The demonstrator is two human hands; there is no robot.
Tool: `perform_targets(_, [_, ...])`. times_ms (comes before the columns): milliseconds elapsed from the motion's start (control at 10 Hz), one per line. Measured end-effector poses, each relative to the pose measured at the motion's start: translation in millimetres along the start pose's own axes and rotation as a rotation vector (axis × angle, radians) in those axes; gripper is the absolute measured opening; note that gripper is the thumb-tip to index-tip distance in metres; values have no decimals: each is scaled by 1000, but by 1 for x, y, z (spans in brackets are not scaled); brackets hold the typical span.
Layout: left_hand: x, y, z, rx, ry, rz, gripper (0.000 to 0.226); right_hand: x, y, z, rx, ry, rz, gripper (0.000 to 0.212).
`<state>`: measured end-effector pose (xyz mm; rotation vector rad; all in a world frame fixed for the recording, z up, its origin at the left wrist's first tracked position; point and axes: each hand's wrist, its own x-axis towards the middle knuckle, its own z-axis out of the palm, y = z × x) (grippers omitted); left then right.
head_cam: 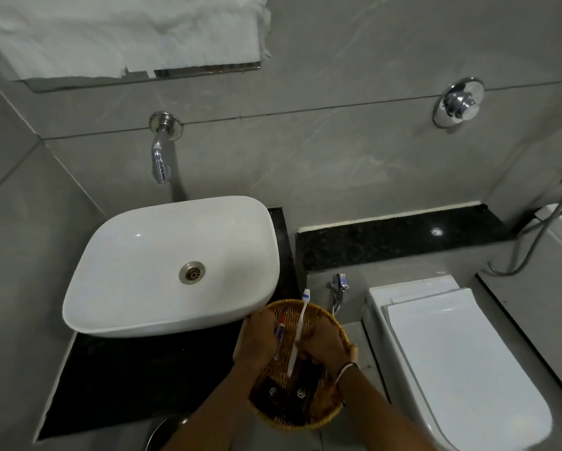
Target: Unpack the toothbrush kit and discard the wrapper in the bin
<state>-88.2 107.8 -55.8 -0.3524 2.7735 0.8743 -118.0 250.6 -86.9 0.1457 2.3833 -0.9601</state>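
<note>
Grey-tiled bathroom, dark counter [117, 379]; nearest, a bin's [162, 432] rim shows at the bottom edge, below the left hand [260, 341], its fingers clamped on a small tube [280, 333]; right hand [325, 345] grips the toothbrush [300, 323] low on its handle, head pointing away over the basket [330, 317]; wrapper not discernible; sink [136, 271] beyond.
</note>
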Motion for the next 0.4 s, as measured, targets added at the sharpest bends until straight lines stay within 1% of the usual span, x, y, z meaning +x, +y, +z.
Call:
perform_targets(100, [-6, 6, 1, -65, 28, 7, 45, 1, -3, 0, -23, 13, 35, 14])
perform_targets(200, [-11, 8, -3, -134, 35, 23, 29, -1, -3, 1, -10, 56, 26, 16])
perform_targets(300, [-18, 6, -8, -127, 24, 83, 31, -9, -6, -5, 8, 75, -13, 20])
perform_targets(400, [-24, 6, -17, -158, 38, 91, 29, -21, -18, -23, 41, 184, -57, 21])
